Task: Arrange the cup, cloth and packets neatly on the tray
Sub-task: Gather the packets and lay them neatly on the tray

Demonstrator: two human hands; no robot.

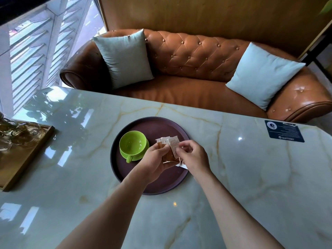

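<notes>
- Two bare forearms reach in from the near edge over a glossy marble table (251, 177); both are cut off at the bottom of the view.
- The left hand (154, 157) curls its fingers around the lower ends of a fan of small packets (166, 146), holding them above the tray; how many packets there are is hard to make out, as they overlap.
- The right hand (191, 154) pinches the rightmost packet between thumb and fingertips.
- A white scrap (182, 165), possibly the cloth, shows just under the right hand; most of it is hidden.
- The round dark tray (156, 187) lies at mid-table, its middle covered by the hands.
- A green cup (133, 143) stands upright on a green saucer (139, 155) at the tray's 9 o'clock, handle toward the viewer.
- At the table's 9 o'clock edge, a wooden tray (27, 155) holds glassware, partly out of frame.
- A dark sticker (283, 131) lies at 2 o'clock.
- Beyond, a tufted brown leather sofa (188, 72) carries two pale blue cushions (125, 58).
</notes>
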